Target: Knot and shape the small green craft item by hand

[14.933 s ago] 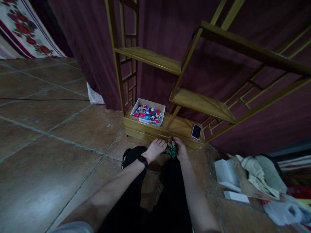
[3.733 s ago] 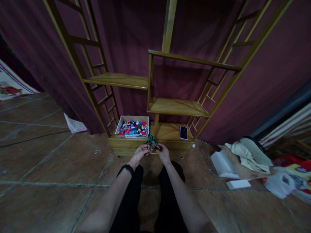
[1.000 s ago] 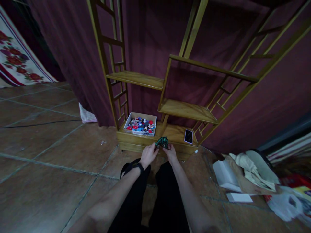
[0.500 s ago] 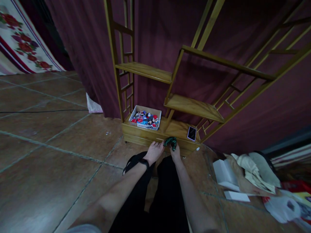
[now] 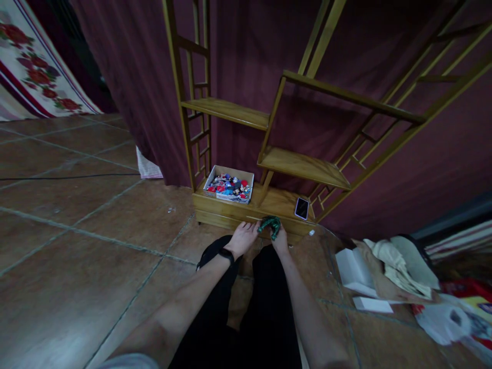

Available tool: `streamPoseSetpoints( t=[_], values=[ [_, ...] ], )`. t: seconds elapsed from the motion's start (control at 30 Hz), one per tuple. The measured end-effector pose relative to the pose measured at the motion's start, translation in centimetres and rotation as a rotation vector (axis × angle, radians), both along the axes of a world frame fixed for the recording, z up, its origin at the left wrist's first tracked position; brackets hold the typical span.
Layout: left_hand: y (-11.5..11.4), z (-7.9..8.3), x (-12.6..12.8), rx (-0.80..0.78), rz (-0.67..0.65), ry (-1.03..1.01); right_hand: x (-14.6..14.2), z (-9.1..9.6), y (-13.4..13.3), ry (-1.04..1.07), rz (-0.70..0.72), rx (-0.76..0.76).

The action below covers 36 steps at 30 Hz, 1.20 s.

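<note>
A dark green, shiny, bent object (image 5: 272, 223) is held between my two hands, in front of the low wooden cabinet. Its exact kind is too small to make out. My left hand (image 5: 246, 237), with a black band on the wrist, has its fingers closed at the object's left end. On the other side my right hand (image 5: 280, 239) grips its right end. Just beyond, on the cabinet top, stands an open cardboard box (image 5: 229, 184) full of small red, blue and white pieces. A phone (image 5: 302, 208) lies face up on the same top, to the right.
The wooden shelf unit (image 5: 307, 165) rises from the cabinet before a dark red curtain (image 5: 134, 102). White boxes (image 5: 355, 271), cloth and a plastic bag (image 5: 442, 320) lie on the tiled floor (image 5: 96, 266) at right. A black cable (image 5: 77, 177) runs along the floor at left.
The green object has turned slightly and shows more of its curved shape between my hands. Both hands stay nearly in place; the view has shifted a little.
</note>
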<state>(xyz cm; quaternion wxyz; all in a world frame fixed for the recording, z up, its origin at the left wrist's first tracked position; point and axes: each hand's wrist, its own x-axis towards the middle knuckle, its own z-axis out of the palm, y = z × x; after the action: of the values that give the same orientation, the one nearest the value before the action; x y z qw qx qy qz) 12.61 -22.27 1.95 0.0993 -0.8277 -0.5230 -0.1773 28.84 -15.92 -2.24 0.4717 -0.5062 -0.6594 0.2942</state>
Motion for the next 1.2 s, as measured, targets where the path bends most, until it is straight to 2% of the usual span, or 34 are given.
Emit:
streamPoseSetpoints(
  t=[0.13, 0.27, 0.47, 0.6, 0.7, 0.83, 1.07, 1.2],
  values=[
    [-0.1, 0.1, 0.2, -0.021, 0.009, -0.034, 0.2, 0.3, -0.5, -0.015, -0.008, 0.005],
    [0.0, -0.1, 0.3, -0.086, 0.045, -0.187, 0.2, 0.6, -0.7, -0.043, 0.013, -0.020],
    [1.4, -1.2, -0.3, -0.321, 0.175, -0.561, 0.1, 0.4, -0.3, -0.087, 0.034, -0.129],
    [3.0, -2.5, -0.4, -0.448, 0.111, -0.901, -0.1, -0.3, 0.7, -0.094, 0.005, -0.225],
    [4.2, -3.3, -0.1, -0.577, 0.082, -1.181, -0.6, -0.8, 1.6, 0.037, 0.032, -0.303],
    [5.2, -3.5, 0.1, -0.720, 0.048, -1.426, -1.7, -1.3, 2.5, 0.383, 0.079, -0.440],
    [5.6, -2.7, -0.5, -0.812, 0.107, -1.489, -1.6, -1.1, 2.9, 0.484, 0.174, -0.488],
    [5.8, -2.6, -0.9, -0.819, 0.139, -1.493, -1.6, -1.2, 3.4, 0.457, 0.146, -0.469]
  ],
)
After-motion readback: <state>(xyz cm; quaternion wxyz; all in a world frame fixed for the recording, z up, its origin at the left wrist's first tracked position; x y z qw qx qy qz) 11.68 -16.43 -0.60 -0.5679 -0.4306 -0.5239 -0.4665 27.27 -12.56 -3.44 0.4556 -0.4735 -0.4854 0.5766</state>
